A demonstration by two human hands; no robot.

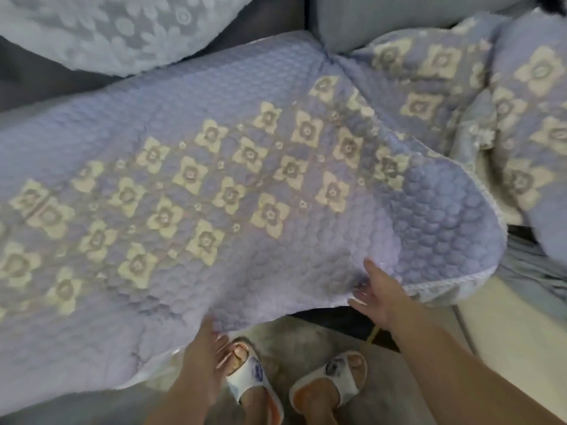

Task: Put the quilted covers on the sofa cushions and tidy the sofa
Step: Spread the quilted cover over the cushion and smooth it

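Left hand (205, 342) gripping quilted cover's (214, 179) near edge, right hand (376, 294) spread flat on it

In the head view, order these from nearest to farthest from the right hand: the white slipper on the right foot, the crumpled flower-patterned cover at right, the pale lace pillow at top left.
1. White slipper, just below the right hand.
2. Crumpled flower-patterned cover, upper right.
3. Pale lace pillow, far top left.

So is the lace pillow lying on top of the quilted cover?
No, the lace pillow sits behind the quilted cover, on the sofa's far edge.
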